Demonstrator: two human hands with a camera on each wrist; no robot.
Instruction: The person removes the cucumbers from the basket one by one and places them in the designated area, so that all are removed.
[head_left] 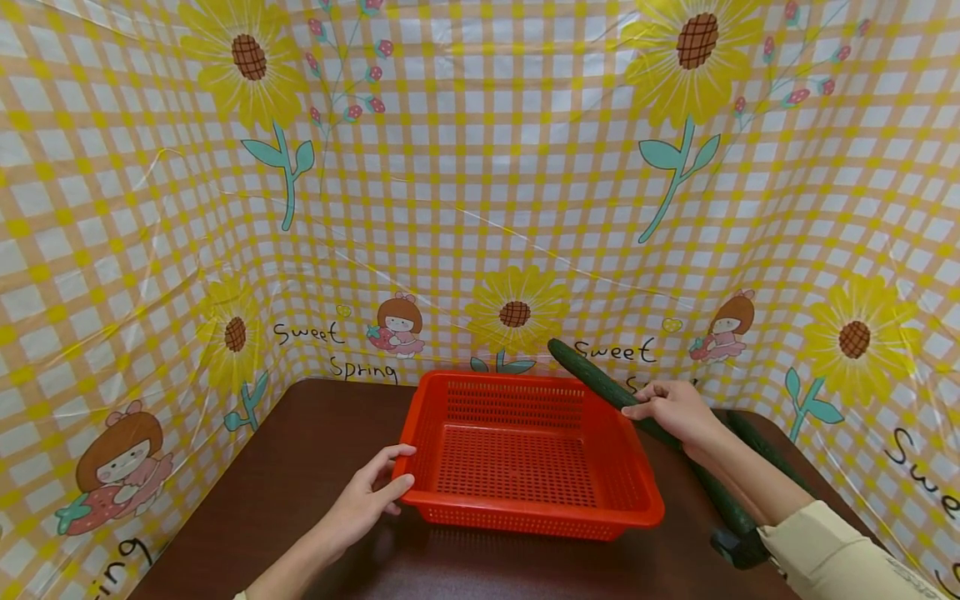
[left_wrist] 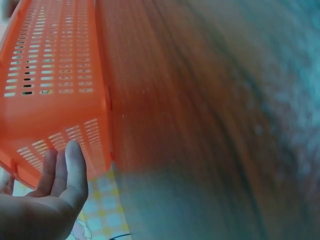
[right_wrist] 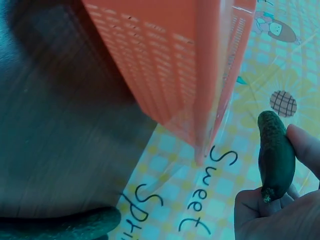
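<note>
My right hand (head_left: 671,417) pinches a long dark green cucumber (head_left: 592,375) between thumb and fingers, slanted over the right rim of a red plastic basket (head_left: 517,517). In the right wrist view the held cucumber (right_wrist: 276,155) points away, end-on. At the basket's left side, my left hand (head_left: 367,492) holds the rim, its thumb at the edge. The left wrist view shows that hand's fingers (left_wrist: 75,165) against the slotted outer wall. No cucumber is visible inside the basket. Right of it, one cucumber (head_left: 716,492) lies partly under my right forearm, and another (head_left: 761,446) lies beyond the forearm.
The basket stands on a dark brown table (head_left: 300,450). A checked cloth (head_left: 465,208) with sunflowers and printed words hangs at the back and both sides. A black wrist camera (head_left: 742,550) sits at my right sleeve.
</note>
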